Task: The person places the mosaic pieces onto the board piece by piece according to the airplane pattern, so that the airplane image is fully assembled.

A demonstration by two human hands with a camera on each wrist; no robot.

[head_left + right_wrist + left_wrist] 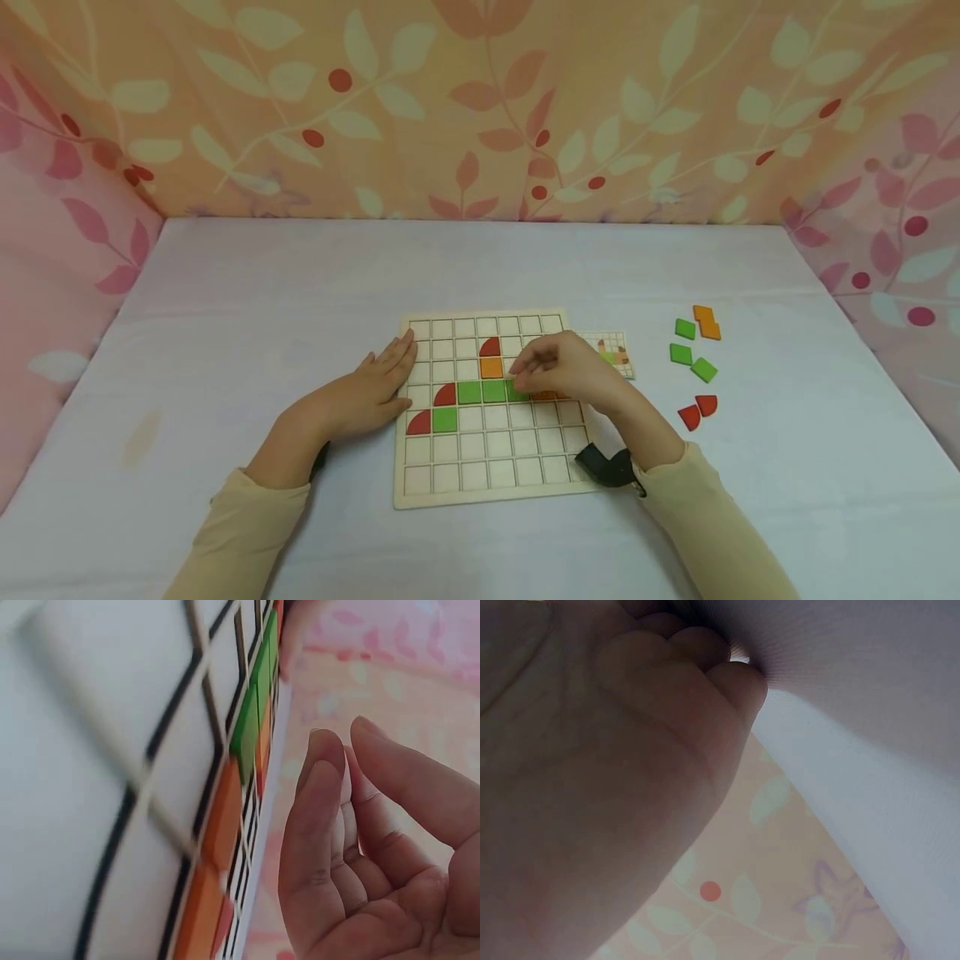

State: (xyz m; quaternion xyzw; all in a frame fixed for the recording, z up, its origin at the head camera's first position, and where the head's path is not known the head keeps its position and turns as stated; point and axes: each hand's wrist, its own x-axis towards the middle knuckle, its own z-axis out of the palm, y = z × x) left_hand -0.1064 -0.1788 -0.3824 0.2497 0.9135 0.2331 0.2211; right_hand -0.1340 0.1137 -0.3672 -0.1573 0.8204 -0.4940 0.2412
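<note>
A pale wooden grid board (480,475) lies on the white-covered table. In its cells sit green squares (468,392), an orange square (491,367) and red quarter-circle pieces (418,422). My left hand (367,396) rests its extended fingers at the board's left edge; the left wrist view mostly holds its shadowed palm (615,765). Over the board's right half hovers my right hand (566,367), fingers loosely bent. The right wrist view has a small gap between thumb and fingertips, with nothing in it. Beside that hand, orange pieces (217,817) and a green piece (244,742) lie in the grid.
A small pattern card (618,346) lies partly behind my right hand, at the board's right side. Farther right are loose green squares (681,354), orange pieces (703,314) and red quarter-circles (707,405). Floral cloth (480,108) stands behind the table and along both sides.
</note>
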